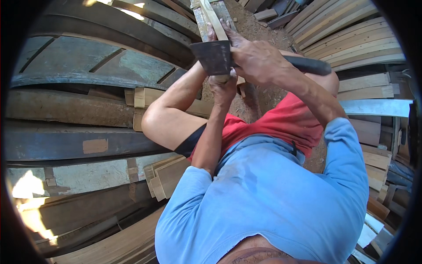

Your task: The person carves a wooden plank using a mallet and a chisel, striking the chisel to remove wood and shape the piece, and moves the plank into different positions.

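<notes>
My right hand (259, 59) is closed round the dark handle (307, 65) of a hatchet, close to its head. The hatchet's broad dark metal blade (212, 57) lies across a pale wooden strip (212, 17) and hides part of it. Just below the blade, my left hand (223, 88) is closed, with its fingers partly behind the metal; it seems to grip the near end of the strip. Beyond the blade, my feet (233, 35) rest on either side of the strip, whose far part lies over a worn, pale-stained board (200, 22).
Long timbers and weathered planks (66, 105) are stacked along the left, with short board offcuts (165, 176) near my left elbow. Stacked pale boards (351, 39) fill the upper right. Sawdust and chips cover the ground (263, 35). My bent knees flank the work.
</notes>
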The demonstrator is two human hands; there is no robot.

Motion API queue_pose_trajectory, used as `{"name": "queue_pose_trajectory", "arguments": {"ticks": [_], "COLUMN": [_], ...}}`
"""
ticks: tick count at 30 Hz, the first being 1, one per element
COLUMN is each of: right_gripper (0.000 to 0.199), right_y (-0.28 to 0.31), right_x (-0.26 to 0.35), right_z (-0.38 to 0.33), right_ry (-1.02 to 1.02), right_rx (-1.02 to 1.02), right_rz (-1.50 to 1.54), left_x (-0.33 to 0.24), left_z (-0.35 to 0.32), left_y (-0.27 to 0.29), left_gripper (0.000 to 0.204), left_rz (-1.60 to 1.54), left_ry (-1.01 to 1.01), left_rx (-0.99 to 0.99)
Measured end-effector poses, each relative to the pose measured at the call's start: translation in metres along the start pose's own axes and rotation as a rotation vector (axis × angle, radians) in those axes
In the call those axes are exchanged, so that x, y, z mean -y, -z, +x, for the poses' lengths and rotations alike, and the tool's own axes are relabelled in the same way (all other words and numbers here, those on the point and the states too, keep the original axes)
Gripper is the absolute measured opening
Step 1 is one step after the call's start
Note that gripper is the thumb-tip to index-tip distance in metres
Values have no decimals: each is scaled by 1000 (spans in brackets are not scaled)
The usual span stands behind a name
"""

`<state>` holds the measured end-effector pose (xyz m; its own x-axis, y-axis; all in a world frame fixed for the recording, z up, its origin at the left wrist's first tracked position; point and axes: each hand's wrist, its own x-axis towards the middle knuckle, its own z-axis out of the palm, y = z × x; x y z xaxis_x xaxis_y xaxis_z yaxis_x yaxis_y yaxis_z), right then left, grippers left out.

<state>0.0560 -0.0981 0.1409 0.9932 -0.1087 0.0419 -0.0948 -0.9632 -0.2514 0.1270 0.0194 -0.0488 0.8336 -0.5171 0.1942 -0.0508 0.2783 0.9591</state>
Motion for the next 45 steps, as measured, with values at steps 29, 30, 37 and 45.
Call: {"name": "queue_pose_trajectory", "arguments": {"ticks": [29, 30, 37, 45], "right_gripper": [8, 7, 24, 27], "right_y": [39, 42, 55, 50], "right_x": [-6, -6, -8, -12], "right_z": [-112, -116, -145, -154], "right_ry": [-156, -162, -240, -180], "right_rx": [-780, -796, -902, -1012], "right_rz": [929, 896, 859, 959], "left_x": [-88, -98, -48, -56], "left_z": [47, 40, 37, 39], "left_y": [-38, -51, -73, -69], "left_gripper": [18, 19, 20, 20], "left_rz": [136, 113, 197, 247], "left_ry": [35, 130, -120, -79], "left_rx": [442, 433, 575, 579]}}
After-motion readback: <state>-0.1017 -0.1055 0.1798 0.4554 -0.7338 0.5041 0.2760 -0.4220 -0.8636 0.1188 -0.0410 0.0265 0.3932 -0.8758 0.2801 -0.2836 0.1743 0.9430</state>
